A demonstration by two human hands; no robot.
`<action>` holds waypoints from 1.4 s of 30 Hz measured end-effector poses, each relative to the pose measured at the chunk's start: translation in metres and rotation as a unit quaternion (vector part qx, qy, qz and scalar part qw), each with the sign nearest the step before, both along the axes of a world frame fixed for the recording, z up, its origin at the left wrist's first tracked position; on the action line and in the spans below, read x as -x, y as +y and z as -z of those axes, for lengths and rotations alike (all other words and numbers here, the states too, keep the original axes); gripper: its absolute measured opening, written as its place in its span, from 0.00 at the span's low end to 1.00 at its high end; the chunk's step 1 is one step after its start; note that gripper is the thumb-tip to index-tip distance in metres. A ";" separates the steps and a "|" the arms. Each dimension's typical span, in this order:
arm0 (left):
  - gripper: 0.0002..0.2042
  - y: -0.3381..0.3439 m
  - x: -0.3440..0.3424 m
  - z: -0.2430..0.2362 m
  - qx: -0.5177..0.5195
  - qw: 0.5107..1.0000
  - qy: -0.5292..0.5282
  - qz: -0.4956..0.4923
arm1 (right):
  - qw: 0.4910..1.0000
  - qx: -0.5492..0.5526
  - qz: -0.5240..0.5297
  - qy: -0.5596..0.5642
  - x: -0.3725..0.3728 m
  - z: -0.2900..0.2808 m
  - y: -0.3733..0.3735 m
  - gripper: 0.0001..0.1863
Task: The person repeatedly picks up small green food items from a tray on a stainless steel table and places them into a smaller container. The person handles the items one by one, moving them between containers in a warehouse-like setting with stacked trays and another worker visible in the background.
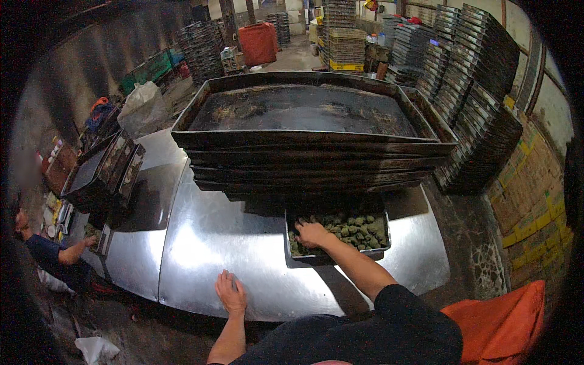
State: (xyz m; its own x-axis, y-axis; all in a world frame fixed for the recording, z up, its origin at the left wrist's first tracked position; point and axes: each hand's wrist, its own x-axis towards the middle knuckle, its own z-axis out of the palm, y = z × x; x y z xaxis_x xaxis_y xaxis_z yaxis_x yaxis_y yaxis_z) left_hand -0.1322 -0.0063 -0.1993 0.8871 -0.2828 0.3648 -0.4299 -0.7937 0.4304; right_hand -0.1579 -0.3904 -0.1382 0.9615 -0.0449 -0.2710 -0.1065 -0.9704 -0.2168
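In front of me to the right, a shallow metal tray holds many greenish-brown lumps. My right hand reaches into the left part of this tray, its fingers bent down among the lumps; the fingertips are hidden there. Close to the near edge of the shiny metal table, my left hand hovers or rests with its fingers curled in. Something small and greyish seems to lie in its fingers, too unclear to name.
A tall stack of dark baking trays stands behind the lump tray. More trays lean at left, where a co-worker's arm works. High tray stacks line the right. A red-orange cloth lies beside me.
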 end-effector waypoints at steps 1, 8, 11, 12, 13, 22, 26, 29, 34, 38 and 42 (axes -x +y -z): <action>0.18 -0.001 0.004 -0.003 -0.001 1.000 0.009 -0.003 | 1.000 -0.010 0.018 0.023 -0.001 0.003 0.002 0.30; 0.18 -0.002 0.008 -0.017 -0.013 1.000 0.027 -0.002 | 0.992 -0.055 -0.097 0.050 0.015 -0.034 -0.014 0.40; 0.18 -0.003 0.007 -0.011 -0.014 1.000 0.022 0.000 | 0.993 -0.006 -0.111 0.037 0.015 -0.027 -0.022 0.39; 0.18 -0.004 0.007 -0.011 -0.014 1.000 0.020 -0.002 | 0.993 0.000 -0.117 0.023 0.012 -0.023 -0.019 0.34; 0.18 -0.004 0.007 -0.010 -0.014 1.000 0.019 -0.003 | 0.992 0.006 -0.122 0.008 0.010 -0.019 -0.016 0.31; 0.17 -0.004 0.008 -0.009 0.005 1.000 0.012 -0.001 | 0.987 0.017 -0.091 -0.128 0.008 0.002 -0.006 0.21; 0.18 -0.005 0.009 -0.018 0.006 1.000 0.017 -0.007 | 0.986 0.014 -0.038 -0.159 0.002 -0.002 0.008 0.13; 0.17 -0.004 0.008 -0.024 0.007 1.000 0.019 0.004 | 0.982 0.021 -0.014 -0.190 0.006 0.008 0.010 0.11; 0.17 -0.002 0.011 -0.017 0.012 1.000 -0.012 0.007 | 0.983 0.019 -0.036 -0.179 0.016 -0.004 0.009 0.13; 0.17 -0.005 0.012 -0.012 0.006 1.000 -0.008 0.005 | 0.986 0.055 -0.056 -0.148 0.010 0.014 -0.004 0.14; 0.18 -0.005 0.012 -0.022 0.007 1.000 0.004 -0.001 | 0.991 0.086 -0.066 -0.077 0.002 -0.005 0.004 0.23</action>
